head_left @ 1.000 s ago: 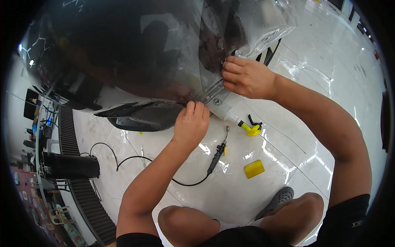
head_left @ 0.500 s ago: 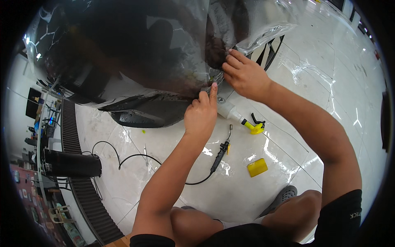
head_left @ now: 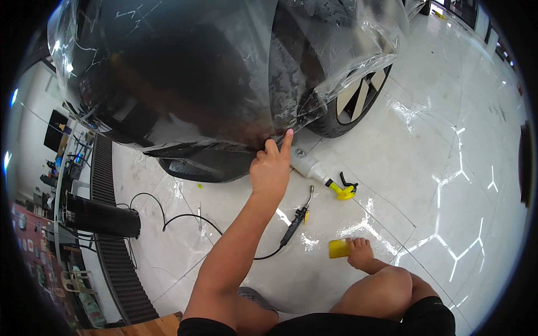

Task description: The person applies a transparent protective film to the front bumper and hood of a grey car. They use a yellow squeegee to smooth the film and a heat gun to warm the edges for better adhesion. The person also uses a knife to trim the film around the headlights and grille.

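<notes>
Clear plastic film (head_left: 358, 42) lies loosely over the dark front end of a car (head_left: 185, 73), wrinkled and wet in places. At the lower corner of the bumper, my left hand (head_left: 270, 171) holds the film against the panel. One digit is stretched along the film and the others are bent; their tips are partly hidden. Low over the floor by my knee, my right hand (head_left: 361, 255) is closed on the end of a flat yellow squeegee (head_left: 338, 248). Just beyond my left hand lies a white spray bottle (head_left: 308, 166) with a yellow head.
A black spray gun (head_left: 294, 227) with a hose lies on the wet, shiny tiles. The car's wheel (head_left: 350, 106) stands at the right of the bumper. To the left are a black cylinder (head_left: 103, 215) and a dark floor grate (head_left: 120, 269).
My right hand has left the film and come down to the yellow squeegee, closing on it. My left hand stays at the bumper corner. The view has shifted, showing more of the wheel.
</notes>
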`<action>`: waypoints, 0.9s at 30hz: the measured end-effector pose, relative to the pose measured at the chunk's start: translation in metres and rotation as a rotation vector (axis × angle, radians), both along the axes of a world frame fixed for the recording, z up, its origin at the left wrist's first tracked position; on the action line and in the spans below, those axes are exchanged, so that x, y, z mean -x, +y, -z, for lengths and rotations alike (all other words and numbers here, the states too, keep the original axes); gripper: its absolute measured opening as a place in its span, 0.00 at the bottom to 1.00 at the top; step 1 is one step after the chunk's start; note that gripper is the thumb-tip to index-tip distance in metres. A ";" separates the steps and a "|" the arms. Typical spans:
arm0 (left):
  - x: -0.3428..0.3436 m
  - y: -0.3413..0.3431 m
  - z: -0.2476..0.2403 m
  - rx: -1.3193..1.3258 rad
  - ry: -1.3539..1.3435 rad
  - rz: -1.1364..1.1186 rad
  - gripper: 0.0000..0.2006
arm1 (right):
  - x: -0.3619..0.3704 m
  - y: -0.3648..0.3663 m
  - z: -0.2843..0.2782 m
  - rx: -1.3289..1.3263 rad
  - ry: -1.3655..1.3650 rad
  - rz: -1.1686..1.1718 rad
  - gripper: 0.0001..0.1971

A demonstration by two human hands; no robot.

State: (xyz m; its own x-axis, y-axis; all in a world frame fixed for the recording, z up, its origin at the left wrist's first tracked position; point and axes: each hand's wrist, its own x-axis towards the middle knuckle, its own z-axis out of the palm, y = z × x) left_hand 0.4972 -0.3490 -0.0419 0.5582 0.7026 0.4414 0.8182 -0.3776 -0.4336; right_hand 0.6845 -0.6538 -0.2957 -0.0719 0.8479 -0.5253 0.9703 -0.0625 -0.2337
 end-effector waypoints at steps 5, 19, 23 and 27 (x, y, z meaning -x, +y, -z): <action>0.004 -0.002 -0.003 0.030 -0.016 0.027 0.35 | 0.014 0.025 -0.016 -0.244 0.065 -0.318 0.33; 0.008 0.003 0.004 0.030 -0.051 0.047 0.34 | 0.040 0.267 -0.455 -1.742 0.487 -0.289 0.14; 0.003 0.002 0.007 0.012 -0.081 0.121 0.29 | 0.070 0.310 -0.454 -2.036 0.042 -0.449 0.19; 0.016 0.005 0.020 0.135 0.046 0.126 0.23 | 0.079 0.304 -0.340 -1.838 0.021 -0.424 0.18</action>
